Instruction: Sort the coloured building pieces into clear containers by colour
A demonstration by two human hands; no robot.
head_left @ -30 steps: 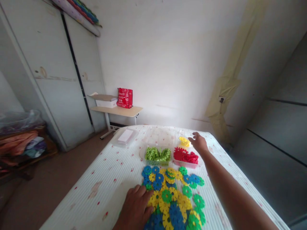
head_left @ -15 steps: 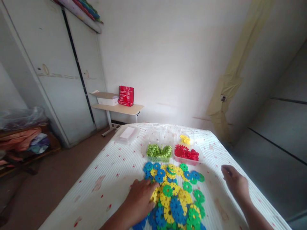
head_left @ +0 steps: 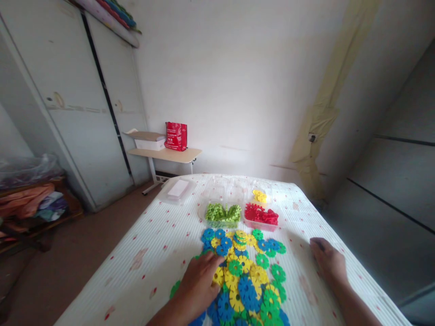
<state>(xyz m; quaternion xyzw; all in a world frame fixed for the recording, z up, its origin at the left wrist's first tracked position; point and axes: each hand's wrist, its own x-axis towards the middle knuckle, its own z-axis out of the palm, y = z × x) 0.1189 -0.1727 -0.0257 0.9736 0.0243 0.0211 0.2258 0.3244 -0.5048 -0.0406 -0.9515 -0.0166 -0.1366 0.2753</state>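
Note:
A pile of flat notched plastic discs point(head_left: 249, 292) in blue, yellow and green covers the near middle of the table. My left hand point(head_left: 200, 280) reaches onto the pile's left side, fingers bent. Between its thumb and forefinger, which are apart, lies a yellow disc point(head_left: 218, 275). Beside my left wrist a green disc point(head_left: 174, 288) shows partly. My right hand point(head_left: 329, 261) is near the tablecloth, right of the pile, with its fingers curled in; whatever they hold, if anything, is hidden.
Beyond the pile stand a clear box of light green pieces point(head_left: 222, 215), a box of red pieces point(head_left: 261, 216) and a clear container with yellow pieces point(head_left: 259, 196). A clear lid point(head_left: 177, 191) lies far left. A side table point(head_left: 170, 155) holds a red bag point(head_left: 176, 136).
The view has shifted slightly. My left forearm has moved a little to the right, uncovering a green disc. My right hand stays curled, a little lower in the picture.

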